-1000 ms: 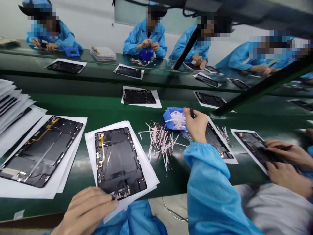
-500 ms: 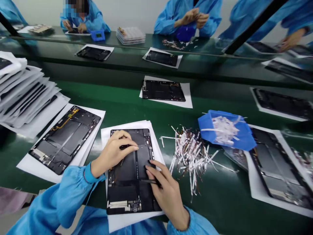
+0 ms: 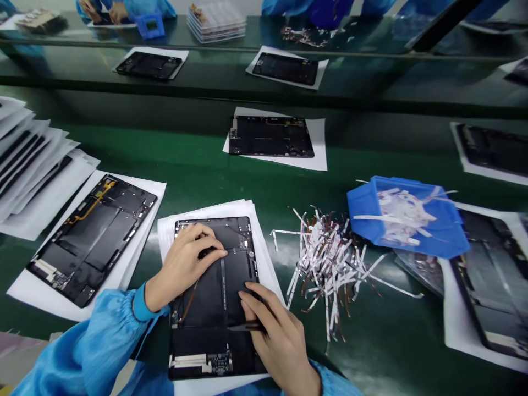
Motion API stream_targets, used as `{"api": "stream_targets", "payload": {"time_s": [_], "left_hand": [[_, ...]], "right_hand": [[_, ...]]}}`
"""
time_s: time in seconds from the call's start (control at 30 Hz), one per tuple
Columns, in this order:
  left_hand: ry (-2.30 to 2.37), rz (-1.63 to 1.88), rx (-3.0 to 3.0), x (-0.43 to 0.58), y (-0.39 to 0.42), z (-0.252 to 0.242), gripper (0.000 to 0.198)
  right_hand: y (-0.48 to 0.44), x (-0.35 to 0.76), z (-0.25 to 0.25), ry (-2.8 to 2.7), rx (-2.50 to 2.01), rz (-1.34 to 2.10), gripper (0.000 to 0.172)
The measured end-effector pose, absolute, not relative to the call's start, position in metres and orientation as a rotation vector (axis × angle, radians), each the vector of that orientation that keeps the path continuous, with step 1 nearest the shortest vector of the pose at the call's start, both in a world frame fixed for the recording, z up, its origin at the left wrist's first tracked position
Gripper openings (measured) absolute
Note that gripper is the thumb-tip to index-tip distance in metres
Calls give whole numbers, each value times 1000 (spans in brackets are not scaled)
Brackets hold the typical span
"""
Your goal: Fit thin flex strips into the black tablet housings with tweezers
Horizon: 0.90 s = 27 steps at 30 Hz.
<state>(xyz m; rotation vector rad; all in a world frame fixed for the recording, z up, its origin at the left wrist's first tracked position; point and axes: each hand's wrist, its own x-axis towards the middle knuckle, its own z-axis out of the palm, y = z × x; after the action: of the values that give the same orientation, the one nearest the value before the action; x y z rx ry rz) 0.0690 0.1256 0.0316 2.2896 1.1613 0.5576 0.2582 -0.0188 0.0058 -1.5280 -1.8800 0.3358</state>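
Observation:
In the head view, an opened black tablet housing (image 3: 198, 341) lies on white paper in front of me, its inside facing up. A thin dark flat cable (image 3: 224, 286) with small white print runs lengthwise down its middle. My left hand (image 3: 192, 256) rests over the upper left of the housing, thumb and forefinger pinched at the cable's upper end. Dark tweezers (image 3: 244, 327) are in my right hand (image 3: 278, 330), which lies over the right edge. Their tips point left, at the cable's lower part. A thin brown wire (image 3: 188, 303) shows below my left wrist.
On the left lie another opened housing (image 3: 93, 242) and a stack of papers with housings (image 3: 37, 170). To the right are a pile of peeled strips (image 3: 330, 258) and a blue bin (image 3: 449, 231). One more housing (image 3: 270, 137) lies ahead, before a raised shelf (image 3: 206, 82).
The view has tipped downward, so the co-workers' upper bodies have left the top. My hands keep nearly the same places over the housing, with the tweezers still at the cable.

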Motion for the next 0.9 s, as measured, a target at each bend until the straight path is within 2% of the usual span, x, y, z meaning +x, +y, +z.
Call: {"api": "stream_targets", "payload": {"time_s": [0.33,0.53,0.9], "left_hand": [[1157,546,2302,70,127,33,10],[1168,568,2304,69,126,30,9],[1160,566,2331,69,126,30,9]], "right_hand": [[-16,255,6,-1833,-1557,319,28],[-13,253,11,-1837,-1540,298,19],[-13,253,11,-1861,-1532,255,17]]}}
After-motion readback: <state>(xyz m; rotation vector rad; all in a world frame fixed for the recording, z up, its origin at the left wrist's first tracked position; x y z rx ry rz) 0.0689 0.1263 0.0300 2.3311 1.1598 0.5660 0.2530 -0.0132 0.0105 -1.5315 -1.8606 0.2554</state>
